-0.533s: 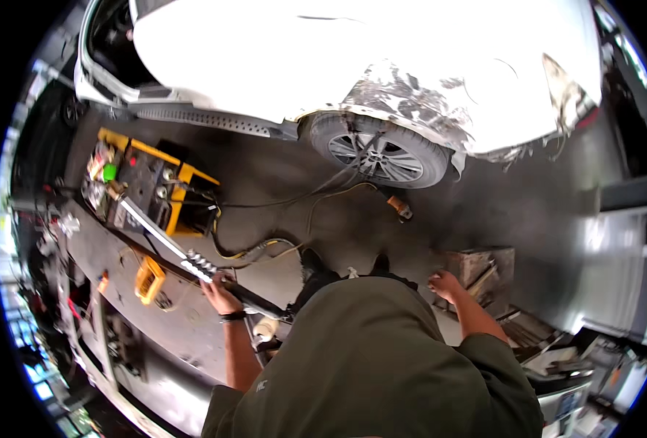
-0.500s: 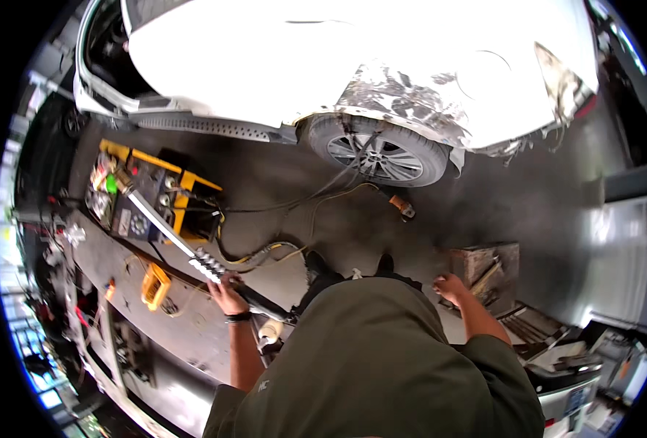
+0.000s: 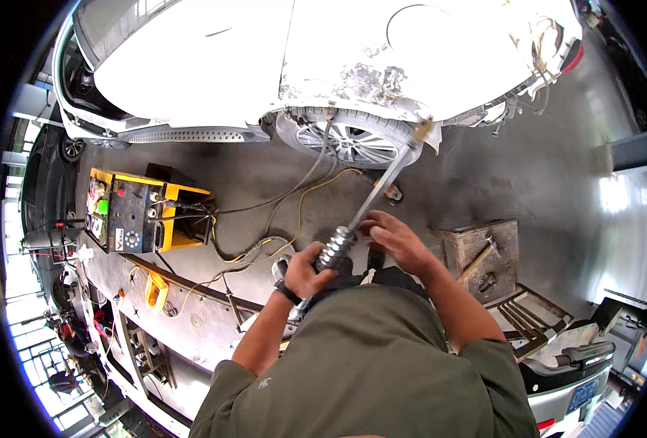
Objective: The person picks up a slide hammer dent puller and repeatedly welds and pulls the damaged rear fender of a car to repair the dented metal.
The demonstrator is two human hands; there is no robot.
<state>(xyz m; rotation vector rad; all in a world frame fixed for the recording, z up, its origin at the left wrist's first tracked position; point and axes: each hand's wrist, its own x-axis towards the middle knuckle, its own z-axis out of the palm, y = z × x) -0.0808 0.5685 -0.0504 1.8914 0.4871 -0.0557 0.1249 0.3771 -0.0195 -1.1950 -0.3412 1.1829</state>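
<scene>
My left hand (image 3: 305, 270) is closed around a long metal slide hammer (image 3: 378, 188) at its ribbed chrome weight (image 3: 334, 247); the rod slants up to a brass-coloured tip beside the rear wheel. My right hand (image 3: 391, 241) is just right of the rod above that weight, fingers loosely bent and apart; whether they touch it is unclear. Ahead stands a white car (image 3: 192, 58) with a scuffed, partly stripped patch (image 3: 367, 77) over the wheel (image 3: 349, 142) and damage toward its tail.
A yellow-and-black machine (image 3: 185, 237) on the left trails hoses (image 3: 261, 208) across the floor. A metal bench (image 3: 192, 321) with a yellow tray (image 3: 155, 292) runs along the lower left. At right are a worn box (image 3: 499, 270) carrying a hammer, a slatted metal frame (image 3: 535, 314) and another vehicle (image 3: 564, 394).
The slide hammer has swung from pointing left over the machine to pointing up-right toward the wheel. My left hand has moved rightward with it; my right hand has come up and inward beside the rod.
</scene>
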